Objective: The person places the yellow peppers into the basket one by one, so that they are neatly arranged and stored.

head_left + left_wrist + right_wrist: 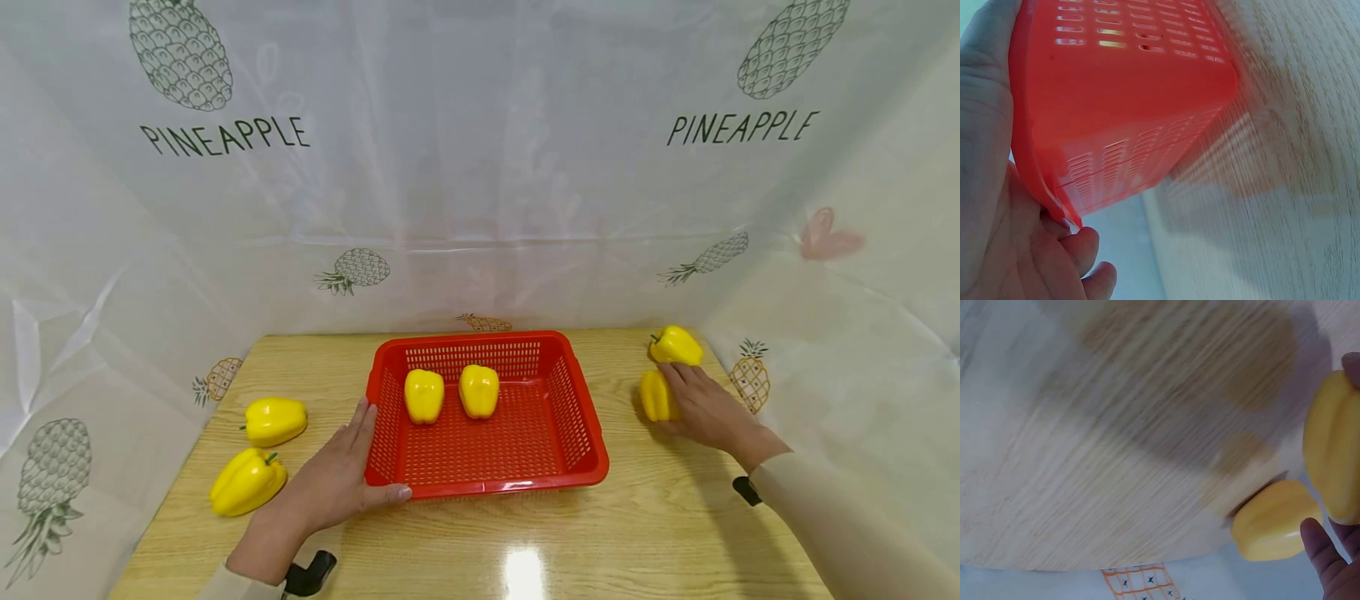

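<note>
Holding a glossy yellow bell pepper [657, 396] in the right hand [708, 408], out at the right end of the light wood-grain bench [630, 533]. Thumb and fingers sit on opposite sides of it, probably since the rounded body is easiest to take across its width. Can't tell if it's off the bench.

A second yellow pepper [677, 345] lies on its side just behind, stem to the left. One fingertip overlaps it in the right wrist view; contact unclear.

Left hand [330, 483] grips the near-left corner of the red rectangular perforated plastic basket [525, 484]: thumb along the front rim, fingers on the left side. Reads as steadying; a corner hold stops sliding and keeps the inside clear of the hand.

Basket is flat on the bench, mid-way between the pepper groups, so likely put there to be reachable from both sides. Inside, left half: two yellow peppers, one left [424, 397], one nearer centre [479, 391], a gap between.

Two more on the bench left of the basket: one farther back [275, 421], one nearer [249, 482], both lying over, near the left forearm.
</note>
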